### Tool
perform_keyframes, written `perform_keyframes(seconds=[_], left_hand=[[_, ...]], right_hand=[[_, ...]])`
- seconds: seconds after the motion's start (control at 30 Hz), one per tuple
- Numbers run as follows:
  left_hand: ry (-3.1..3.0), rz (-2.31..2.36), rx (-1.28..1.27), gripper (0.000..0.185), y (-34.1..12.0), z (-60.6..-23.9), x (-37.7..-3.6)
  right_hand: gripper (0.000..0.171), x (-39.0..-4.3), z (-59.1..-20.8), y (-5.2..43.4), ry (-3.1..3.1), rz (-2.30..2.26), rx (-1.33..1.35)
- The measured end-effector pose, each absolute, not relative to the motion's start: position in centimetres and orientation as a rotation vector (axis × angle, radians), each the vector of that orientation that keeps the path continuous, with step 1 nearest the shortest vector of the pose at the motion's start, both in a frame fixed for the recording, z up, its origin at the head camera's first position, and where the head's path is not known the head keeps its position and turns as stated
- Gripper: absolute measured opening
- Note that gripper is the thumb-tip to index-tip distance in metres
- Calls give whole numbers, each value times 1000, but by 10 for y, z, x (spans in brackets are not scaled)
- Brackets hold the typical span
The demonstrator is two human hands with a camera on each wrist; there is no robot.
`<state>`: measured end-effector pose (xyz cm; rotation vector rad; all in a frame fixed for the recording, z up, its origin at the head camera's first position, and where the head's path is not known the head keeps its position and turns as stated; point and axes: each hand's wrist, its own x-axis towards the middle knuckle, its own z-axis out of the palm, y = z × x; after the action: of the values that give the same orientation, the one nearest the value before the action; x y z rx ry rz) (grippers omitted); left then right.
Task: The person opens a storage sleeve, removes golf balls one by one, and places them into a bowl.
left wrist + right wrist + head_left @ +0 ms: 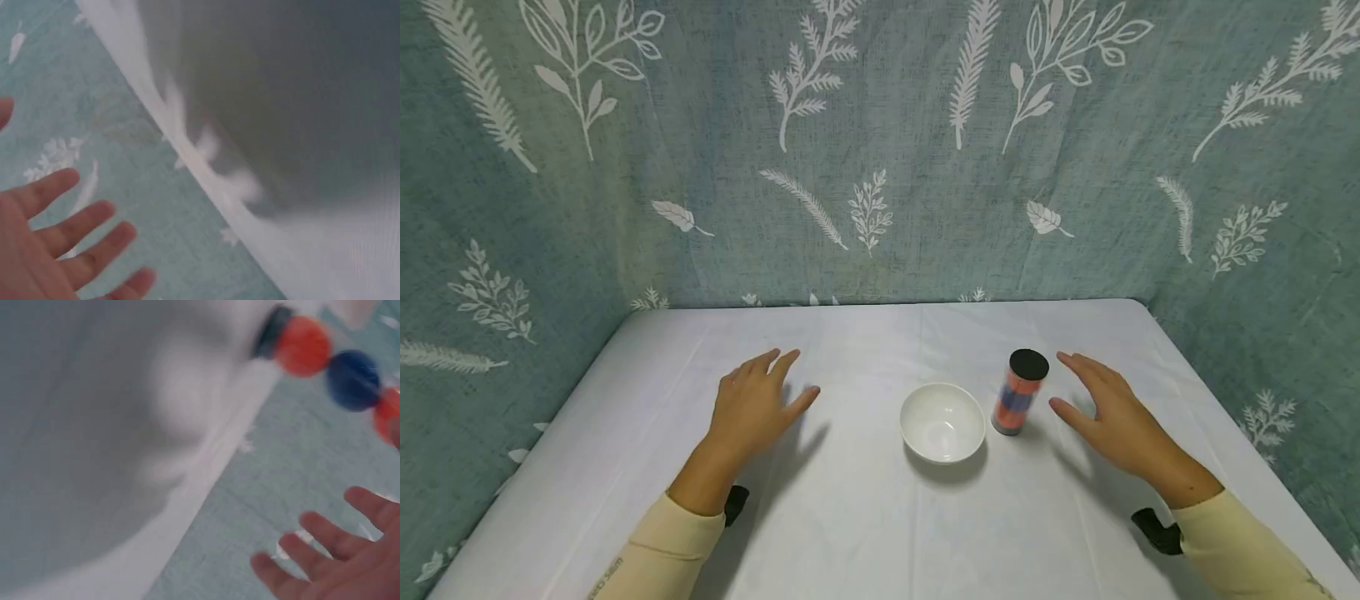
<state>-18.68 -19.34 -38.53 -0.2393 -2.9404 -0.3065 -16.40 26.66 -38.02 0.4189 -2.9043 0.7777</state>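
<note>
The tube point(1020, 392), black-capped with orange and blue bands, stands upright just right of the bowl point(942, 422) on the table point(865, 517). The right hand point(1112, 417) hovers beside it, fingers spread and straight, holding nothing. The left hand point(752, 404) lies flat, also empty. A sideways brush could likely tip the tall tube into the bowl. The right wrist view shows its bands as balls point(353, 379), though blurred.

Evenly and softly lit from above in the head view; faint shadows beside the hands point(752, 408) and under the bowl point(942, 422); slight bending at edges; both wrist views heavily blurred, unfocused.
</note>
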Motion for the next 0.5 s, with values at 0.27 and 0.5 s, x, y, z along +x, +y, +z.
perform_keyframes(seconds=[0.27, 0.5], left_hand=[[-2637, -375, -455, 36, -170, -387, -189], [-2478, -471, -619, 25, -134, -373, -186]], right_hand=[[78, -177, -381, 260, -2828, 1371, 541], [78, -190, -385, 252, -2776, 1607, 599]])
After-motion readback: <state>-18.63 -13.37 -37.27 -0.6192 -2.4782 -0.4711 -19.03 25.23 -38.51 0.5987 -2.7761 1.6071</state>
